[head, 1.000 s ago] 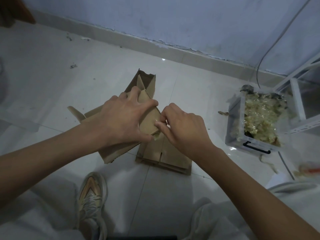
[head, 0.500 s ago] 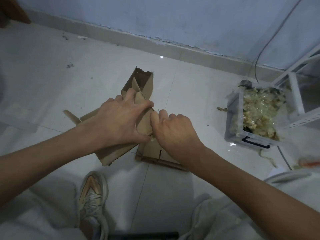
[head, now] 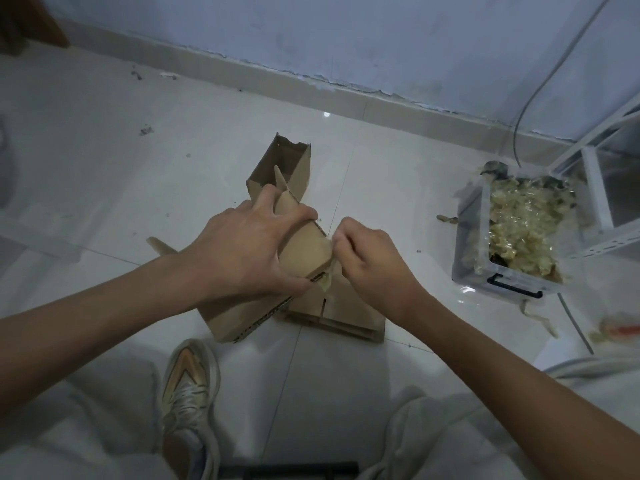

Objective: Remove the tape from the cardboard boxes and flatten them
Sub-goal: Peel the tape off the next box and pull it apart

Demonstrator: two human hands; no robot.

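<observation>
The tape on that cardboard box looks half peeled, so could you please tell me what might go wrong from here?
1. The tape is a thin, crumpled strip pinched by the right hand; it may tear and leave a stub stuck on the edge.
2. The left hand grips only one end of the box, so a hard pull could rip the cardboard or twist it loose.
3. Loose tape could miss the already full plastic bin.

Both bare forearms reach forward and inward, the left hand (head: 249,251) spread wide with fingers and thumb clamped around what it holds, the right hand (head: 370,258) just beside it, fingers curled in a pinch.
</observation>
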